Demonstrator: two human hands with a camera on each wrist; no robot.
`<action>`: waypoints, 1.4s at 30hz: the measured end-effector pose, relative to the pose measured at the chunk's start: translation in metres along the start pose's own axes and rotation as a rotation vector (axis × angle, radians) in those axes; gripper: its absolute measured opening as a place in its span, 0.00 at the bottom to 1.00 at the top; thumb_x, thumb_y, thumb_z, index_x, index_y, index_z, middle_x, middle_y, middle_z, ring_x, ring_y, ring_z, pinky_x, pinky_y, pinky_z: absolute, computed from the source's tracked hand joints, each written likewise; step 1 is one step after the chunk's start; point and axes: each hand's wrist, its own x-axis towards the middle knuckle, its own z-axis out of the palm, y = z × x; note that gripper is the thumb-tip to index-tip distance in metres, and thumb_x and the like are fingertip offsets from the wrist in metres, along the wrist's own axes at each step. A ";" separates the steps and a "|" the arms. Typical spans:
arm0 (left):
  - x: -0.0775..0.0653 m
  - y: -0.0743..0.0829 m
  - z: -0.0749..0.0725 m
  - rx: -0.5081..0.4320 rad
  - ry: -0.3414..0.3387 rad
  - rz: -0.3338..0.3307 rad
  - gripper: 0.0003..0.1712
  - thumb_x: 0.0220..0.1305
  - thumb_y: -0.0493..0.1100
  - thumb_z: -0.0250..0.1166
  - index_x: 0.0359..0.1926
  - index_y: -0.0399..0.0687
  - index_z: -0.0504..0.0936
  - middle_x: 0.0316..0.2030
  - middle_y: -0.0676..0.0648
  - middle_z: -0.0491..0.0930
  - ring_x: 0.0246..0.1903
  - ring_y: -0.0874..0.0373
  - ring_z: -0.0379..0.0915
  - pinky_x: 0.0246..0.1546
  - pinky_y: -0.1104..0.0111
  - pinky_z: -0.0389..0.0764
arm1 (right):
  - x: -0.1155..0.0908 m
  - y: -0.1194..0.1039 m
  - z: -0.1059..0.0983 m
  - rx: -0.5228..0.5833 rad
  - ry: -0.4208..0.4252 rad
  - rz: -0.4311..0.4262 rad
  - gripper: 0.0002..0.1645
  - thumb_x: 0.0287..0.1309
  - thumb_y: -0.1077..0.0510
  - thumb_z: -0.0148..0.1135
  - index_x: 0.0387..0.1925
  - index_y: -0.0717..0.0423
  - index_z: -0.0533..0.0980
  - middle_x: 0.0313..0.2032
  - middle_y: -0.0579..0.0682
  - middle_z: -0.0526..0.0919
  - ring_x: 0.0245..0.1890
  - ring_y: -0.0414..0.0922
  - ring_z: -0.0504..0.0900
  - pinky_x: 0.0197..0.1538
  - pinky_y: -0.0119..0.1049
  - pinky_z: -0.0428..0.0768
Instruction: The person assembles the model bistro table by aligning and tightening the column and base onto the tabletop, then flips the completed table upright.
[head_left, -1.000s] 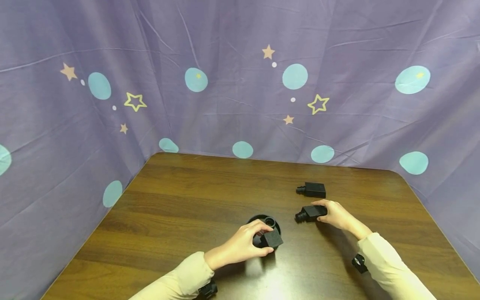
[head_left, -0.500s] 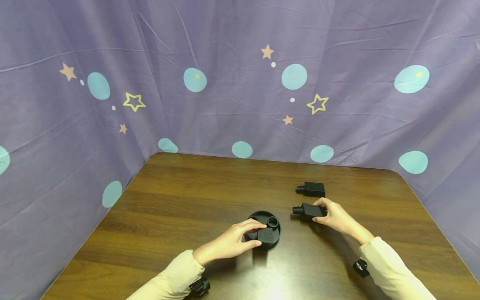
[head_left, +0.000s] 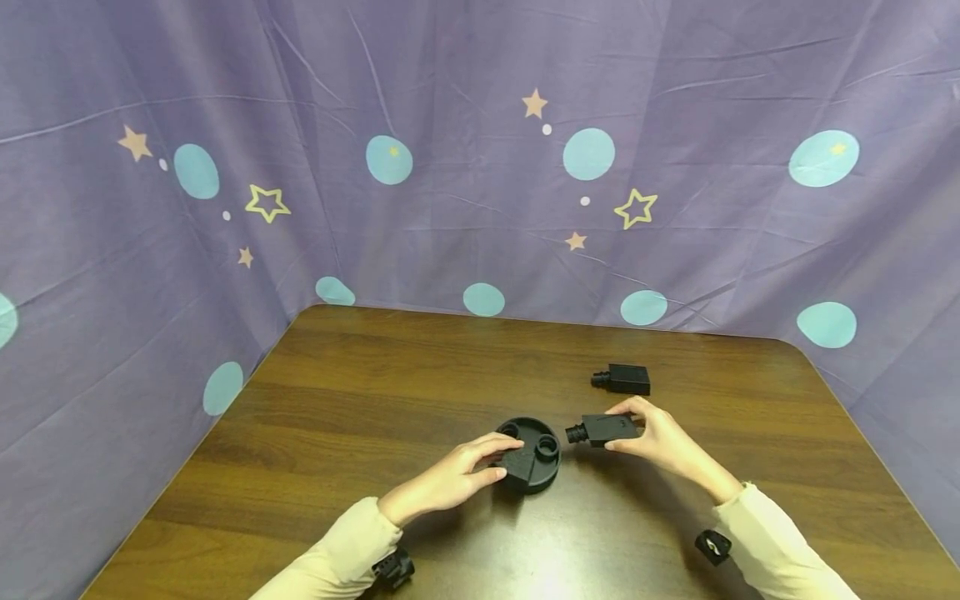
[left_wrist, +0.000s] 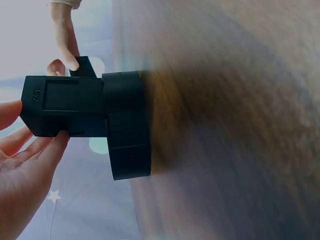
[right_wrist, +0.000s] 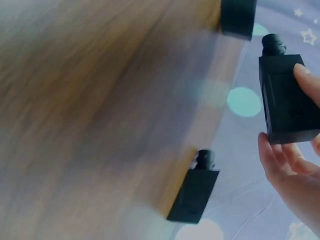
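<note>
My left hand (head_left: 450,475) grips a black rectangular block (head_left: 517,468) between thumb and fingers; the left wrist view shows raised digits on the block (left_wrist: 62,106). That block stands against a round black base (head_left: 531,432), its lower end hidden behind the rim. Two ring-shaped sockets, one of them an open ring (head_left: 547,447), show inside the base. My right hand (head_left: 663,437) pinches a second black block (head_left: 609,428) by its wide end, thumb on one side and fingers on the other. Its ridged round neck points left, close beside the base.
Farther back on the wooden table (head_left: 420,358) lies a third black block (head_left: 630,379) with a ridged neck pointing left. A purple curtain (head_left: 465,242) hangs behind the table and along its left side.
My right hand has carried its block left, nearer the base. The left hand has shifted left with its block, uncovering more of the base and its sockets. The far block stays put.
</note>
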 end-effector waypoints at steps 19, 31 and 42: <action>0.001 -0.004 -0.008 -0.066 0.010 -0.051 0.21 0.62 0.35 0.52 0.56 0.32 0.67 0.56 0.37 0.66 0.58 0.44 0.58 0.55 0.63 0.66 | 0.017 -0.030 0.016 -0.223 0.085 -0.378 0.26 0.23 0.69 0.74 0.34 0.54 0.78 0.37 0.52 0.73 0.40 0.48 0.71 0.39 0.44 0.74; 0.001 -0.007 -0.008 -0.113 0.015 -0.041 0.21 0.63 0.36 0.52 0.56 0.32 0.67 0.55 0.36 0.67 0.57 0.45 0.59 0.52 0.59 0.69 | 0.024 -0.044 0.023 -0.325 0.009 -0.444 0.23 0.29 0.67 0.73 0.34 0.53 0.78 0.41 0.55 0.72 0.42 0.49 0.71 0.42 0.42 0.74; 0.001 -0.007 -0.009 -0.140 0.011 -0.061 0.22 0.62 0.36 0.52 0.56 0.33 0.67 0.56 0.36 0.65 0.58 0.45 0.58 0.53 0.60 0.68 | 0.026 -0.051 0.027 -0.407 -0.087 -0.411 0.28 0.27 0.71 0.73 0.37 0.49 0.78 0.44 0.50 0.70 0.45 0.49 0.69 0.49 0.46 0.71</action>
